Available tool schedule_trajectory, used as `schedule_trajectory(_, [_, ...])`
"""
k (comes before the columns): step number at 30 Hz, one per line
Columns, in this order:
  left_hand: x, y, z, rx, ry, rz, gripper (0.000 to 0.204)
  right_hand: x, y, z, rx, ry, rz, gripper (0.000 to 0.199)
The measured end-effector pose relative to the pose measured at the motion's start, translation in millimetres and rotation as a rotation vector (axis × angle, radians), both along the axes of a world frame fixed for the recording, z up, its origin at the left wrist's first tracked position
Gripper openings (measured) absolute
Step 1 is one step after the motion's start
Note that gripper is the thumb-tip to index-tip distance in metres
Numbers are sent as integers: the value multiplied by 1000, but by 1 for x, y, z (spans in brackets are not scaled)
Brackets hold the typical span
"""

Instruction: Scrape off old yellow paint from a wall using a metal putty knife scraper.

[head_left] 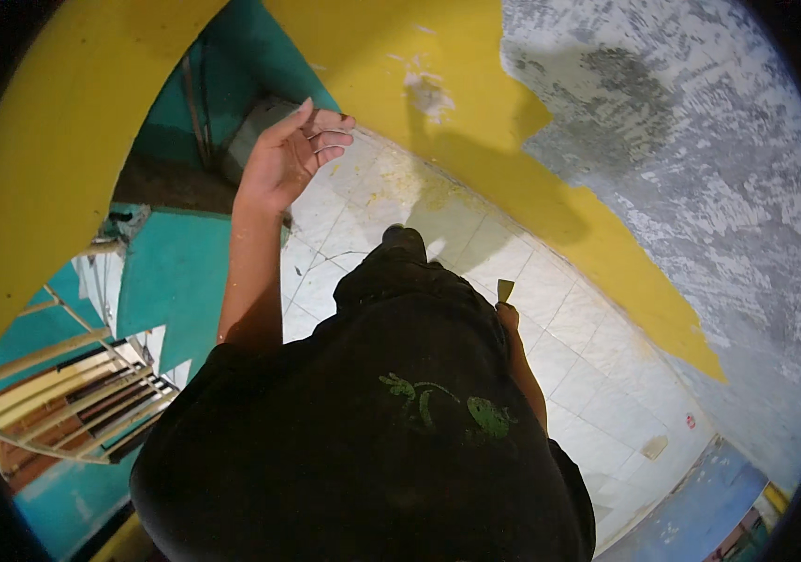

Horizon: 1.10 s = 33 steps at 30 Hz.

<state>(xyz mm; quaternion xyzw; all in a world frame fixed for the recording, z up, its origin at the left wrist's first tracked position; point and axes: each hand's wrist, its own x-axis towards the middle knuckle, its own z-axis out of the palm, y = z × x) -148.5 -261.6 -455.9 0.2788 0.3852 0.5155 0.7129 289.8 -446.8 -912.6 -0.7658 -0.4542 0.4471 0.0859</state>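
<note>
My left hand (286, 159) is raised at the upper left with its palm turned inward. Its thumb stands apart from loosely bent fingers, and nothing is in it. Low beside my body, my right hand (510, 318) is closed round a putty knife (505, 289). Only the knife's small flared blade shows beyond the fist; the handle is hidden. Ahead of me is a wall with yellow paint (475, 122), and to the right its paint gives way to a bare grey, scraped patch (644, 140). A small chipped spot (428, 96) marks the yellow part.
Pale floor tiles (559, 365) run along the wall's foot, with yellow paint flakes (391, 178) scattered there. At the left are an opening in the yellow wall, a teal surface (176, 281) and a wooden slatted frame (82, 393). A light scrap (655, 447) lies on the tiles.
</note>
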Motion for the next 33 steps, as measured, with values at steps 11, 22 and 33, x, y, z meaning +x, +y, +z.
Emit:
schedule_trajectory(11, [120,3,89,788,-271,-556,28,-1,9,90,-105,-29,-151,34])
schedule_trajectory(22, [103,-1,166,802,-685,-1137,49,-63,-46,108,-117,24,-267,33])
schedule_trajectory(33, [139,-22,148,637,-695,-1064,49,-132,-100,77,-195,98,-194,33])
